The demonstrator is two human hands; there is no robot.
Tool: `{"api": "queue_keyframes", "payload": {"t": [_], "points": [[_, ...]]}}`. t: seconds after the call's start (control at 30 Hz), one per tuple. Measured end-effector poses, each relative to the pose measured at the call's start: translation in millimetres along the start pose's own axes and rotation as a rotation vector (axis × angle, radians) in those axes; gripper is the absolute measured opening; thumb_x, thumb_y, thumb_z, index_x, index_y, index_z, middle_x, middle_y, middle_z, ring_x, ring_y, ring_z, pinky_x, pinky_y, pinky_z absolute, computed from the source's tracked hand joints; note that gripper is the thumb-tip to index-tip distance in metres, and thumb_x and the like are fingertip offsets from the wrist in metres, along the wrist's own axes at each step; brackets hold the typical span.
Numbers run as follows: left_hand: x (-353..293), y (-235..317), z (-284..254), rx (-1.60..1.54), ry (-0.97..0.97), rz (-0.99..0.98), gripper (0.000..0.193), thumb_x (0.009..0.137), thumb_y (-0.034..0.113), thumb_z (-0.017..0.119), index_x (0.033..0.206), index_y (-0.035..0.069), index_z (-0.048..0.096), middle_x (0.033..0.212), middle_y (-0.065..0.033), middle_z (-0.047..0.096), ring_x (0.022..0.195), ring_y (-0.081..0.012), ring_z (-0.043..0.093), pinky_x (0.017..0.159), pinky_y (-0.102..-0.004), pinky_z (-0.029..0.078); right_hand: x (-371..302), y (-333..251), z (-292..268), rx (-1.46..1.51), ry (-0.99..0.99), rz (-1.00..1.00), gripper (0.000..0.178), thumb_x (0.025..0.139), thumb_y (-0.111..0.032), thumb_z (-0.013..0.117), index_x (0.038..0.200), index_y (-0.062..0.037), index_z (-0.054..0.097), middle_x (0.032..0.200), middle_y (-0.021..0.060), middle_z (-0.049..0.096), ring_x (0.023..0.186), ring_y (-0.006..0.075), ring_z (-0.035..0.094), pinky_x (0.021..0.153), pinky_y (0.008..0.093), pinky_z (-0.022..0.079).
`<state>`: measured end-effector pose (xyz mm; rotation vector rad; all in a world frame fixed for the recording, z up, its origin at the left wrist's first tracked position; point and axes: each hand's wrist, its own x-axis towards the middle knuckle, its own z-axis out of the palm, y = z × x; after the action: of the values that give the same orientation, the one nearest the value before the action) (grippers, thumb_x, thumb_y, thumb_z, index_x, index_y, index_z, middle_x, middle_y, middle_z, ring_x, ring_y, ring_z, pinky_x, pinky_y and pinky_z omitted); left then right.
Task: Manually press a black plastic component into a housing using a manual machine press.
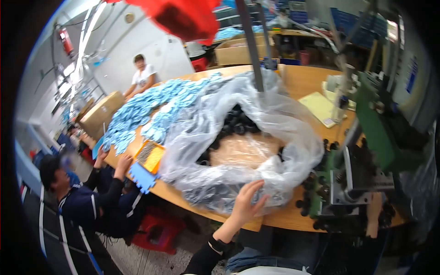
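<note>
My left hand is at the near edge of a large clear plastic bag, fingers stretched out and apart. It is against or just in front of the film; whether it touches is hard to tell. Inside the bag's wide mouth lie many small black round parts around a flat tan surface. At the front of a green and grey bench machine, a skin-coloured shape appears to be my right hand. Its fingers cannot be made out. Loose black parts lie around the machine's base.
Light blue pieces cover the table's far left. An orange tray and a blue mat are near a seated co-worker. Another person sits beyond. A metal post rises behind the bag; yellow paper lies right.
</note>
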<state>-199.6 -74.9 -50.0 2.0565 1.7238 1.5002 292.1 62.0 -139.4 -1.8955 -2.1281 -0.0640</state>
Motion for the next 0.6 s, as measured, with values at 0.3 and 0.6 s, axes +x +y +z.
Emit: {"api": "queue_keyframes", "payload": {"t": [0.3,0.6], "points": [[54.8,-171.9,-86.1,0.736,0.192,-0.121,0.030,0.075,0.004,0.059,0.103,-0.003,0.056,0.102,-0.0216,0.059,0.096,-0.0375,0.056,0.080,-0.0407,0.047,-8.8,-8.6,21.4,0.473,0.156,0.274,0.048,0.097,-0.029,0.042,0.135,-0.0010,0.036,0.137,0.0164,0.038,0.127,0.0327,0.035,0.103,0.0401,0.029],[46.5,-226.2,-84.8,0.862,0.024,-0.186,0.014,0.068,0.006,0.059,0.081,0.001,0.053,0.082,-0.0177,0.058,0.080,-0.0360,0.057,0.070,-0.0452,0.047,-36.2,-115.2,-62.1,0.736,0.269,0.162,0.056,0.090,-0.024,0.055,0.137,-0.0018,0.033,0.140,0.0153,0.033,0.130,0.0269,0.031,0.105,0.0383,0.026]]}}
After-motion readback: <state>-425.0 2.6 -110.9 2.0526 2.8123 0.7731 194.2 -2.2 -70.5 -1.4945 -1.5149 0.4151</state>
